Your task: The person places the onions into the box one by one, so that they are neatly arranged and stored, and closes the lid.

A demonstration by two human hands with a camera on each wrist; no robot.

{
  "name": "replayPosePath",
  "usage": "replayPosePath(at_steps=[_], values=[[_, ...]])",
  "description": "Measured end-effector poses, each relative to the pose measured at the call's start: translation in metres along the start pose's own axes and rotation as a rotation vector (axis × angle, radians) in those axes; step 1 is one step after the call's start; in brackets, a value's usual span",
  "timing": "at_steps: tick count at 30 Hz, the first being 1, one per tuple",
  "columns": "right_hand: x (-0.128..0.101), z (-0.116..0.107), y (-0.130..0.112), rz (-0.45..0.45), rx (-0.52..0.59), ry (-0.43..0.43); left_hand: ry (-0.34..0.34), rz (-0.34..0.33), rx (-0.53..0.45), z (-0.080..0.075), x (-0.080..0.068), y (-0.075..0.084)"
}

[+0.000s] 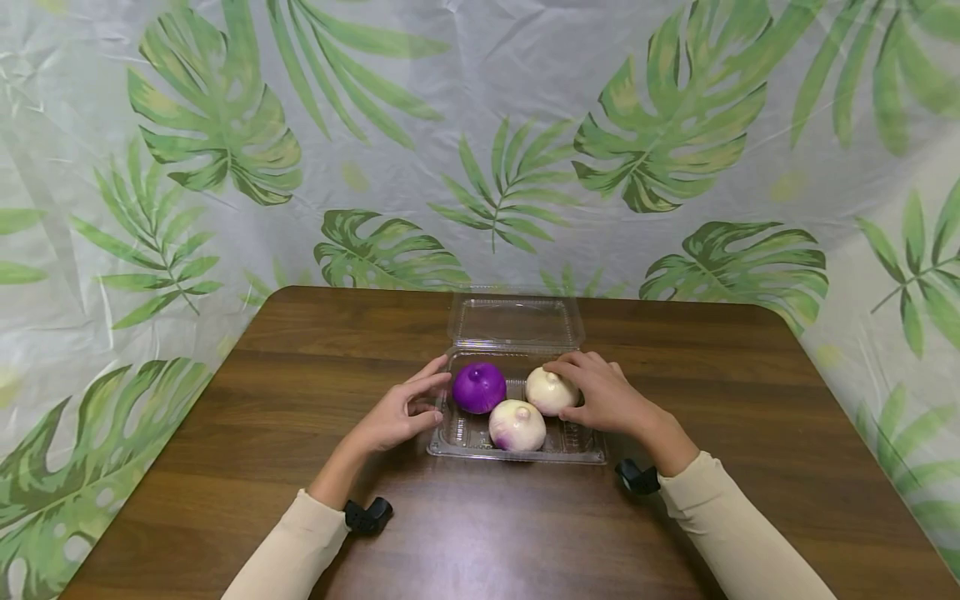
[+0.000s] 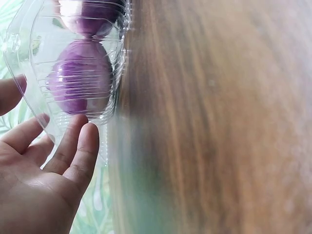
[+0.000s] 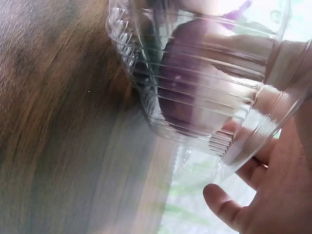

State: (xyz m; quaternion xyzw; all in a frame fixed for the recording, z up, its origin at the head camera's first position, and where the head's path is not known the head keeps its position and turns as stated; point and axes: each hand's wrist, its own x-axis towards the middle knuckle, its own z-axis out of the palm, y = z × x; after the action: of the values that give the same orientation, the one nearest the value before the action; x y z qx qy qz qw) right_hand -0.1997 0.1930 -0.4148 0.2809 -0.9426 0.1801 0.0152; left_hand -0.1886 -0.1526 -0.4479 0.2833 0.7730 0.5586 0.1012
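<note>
A clear plastic clamshell container [image 1: 517, 456] sits on the table with three turnips in it. At its left is a purple turnip [image 1: 478, 387]. A pale turnip with a purple patch [image 1: 517, 426] lies at the near middle, and another pale turnip [image 1: 547, 390] at the right. My right hand [image 1: 611, 398] holds the right-hand pale turnip, fingers over its far side and thumb at its near side. Its little finger [image 3: 219, 197] stays outside the wall. Loosely bent, my left hand [image 1: 401, 412] has fingertips [image 2: 87, 131] right at the container's left wall and rim.
The container's hinged lid [image 1: 516, 321] stands open toward the back. Under it is a dark brown wooden table [image 1: 300, 383]. A leaf-patterned cloth [image 1: 517, 92] hangs behind the table and down both sides. Black wrist cameras [image 1: 369, 517] are strapped under both wrists.
</note>
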Motion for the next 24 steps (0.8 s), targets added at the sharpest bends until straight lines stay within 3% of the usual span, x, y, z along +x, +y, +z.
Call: replayPosePath(at_steps=[14,24], values=[[-0.008,-0.010,0.001,-0.015,0.077,0.051,0.005,-0.006,0.001,0.003,0.000,0.002],[-0.025,-0.027,0.016,0.015,0.255,0.105,0.007,0.002,-0.005,0.002,-0.001,0.003]])
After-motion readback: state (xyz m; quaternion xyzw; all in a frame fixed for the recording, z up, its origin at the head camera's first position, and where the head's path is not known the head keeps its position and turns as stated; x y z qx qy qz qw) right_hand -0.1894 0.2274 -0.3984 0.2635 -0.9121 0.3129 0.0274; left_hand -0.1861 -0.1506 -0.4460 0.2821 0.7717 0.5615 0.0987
